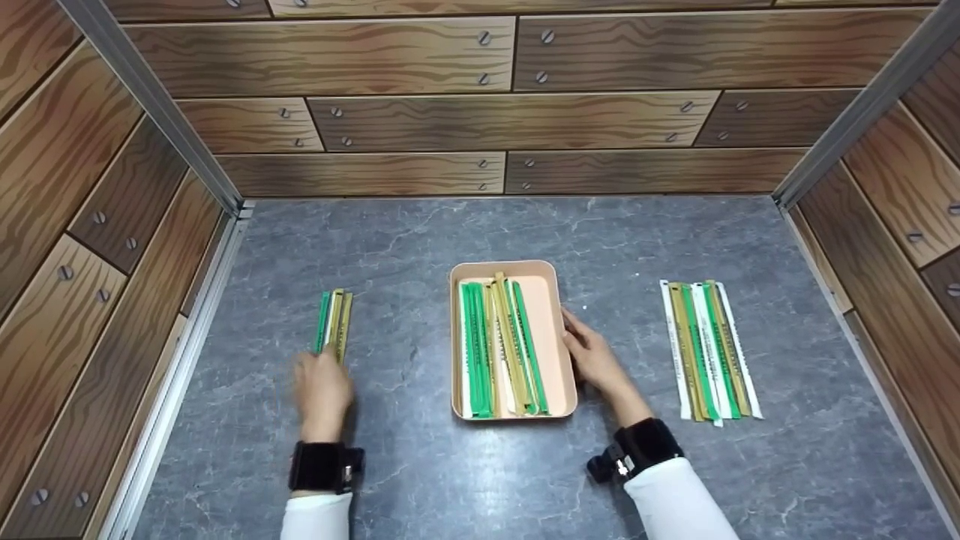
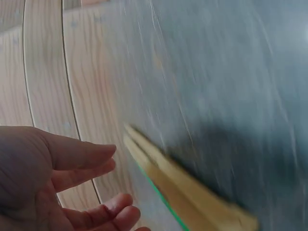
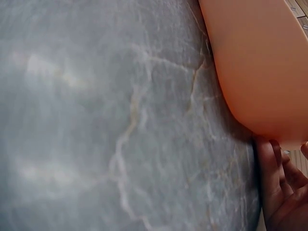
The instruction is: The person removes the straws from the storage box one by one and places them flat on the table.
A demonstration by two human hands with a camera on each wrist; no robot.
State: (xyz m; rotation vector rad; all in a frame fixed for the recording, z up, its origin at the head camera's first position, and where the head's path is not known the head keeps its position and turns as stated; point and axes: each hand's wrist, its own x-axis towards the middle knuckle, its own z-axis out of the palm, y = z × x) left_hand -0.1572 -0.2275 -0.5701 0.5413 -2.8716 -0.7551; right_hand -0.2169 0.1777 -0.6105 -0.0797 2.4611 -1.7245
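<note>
My left hand (image 1: 322, 386) is over the near end of a few slim, long wrapped sticks (image 1: 339, 319), green, white and gold, that look like wrapped straws. In the left wrist view its thumb (image 2: 91, 153) and fingers stand apart from the blurred gold sticks (image 2: 178, 185), with nothing between them. My right hand (image 1: 596, 364) rests against the right side of a shallow peach tray (image 1: 557, 379). Its fingers (image 3: 269, 166) touch the outer wall of the tray (image 3: 262, 72) in the right wrist view. Several green, white and gold sticks (image 1: 480, 345) lie side by side lengthwise in the tray.
To the right of the tray, another row of wrapped sticks (image 1: 709, 352) lies on the grey marbled table (image 1: 405, 487). Wood-patterned panels (image 1: 420, 124) wall the table at the back and both sides, with metal rails (image 1: 169, 127) at the corners.
</note>
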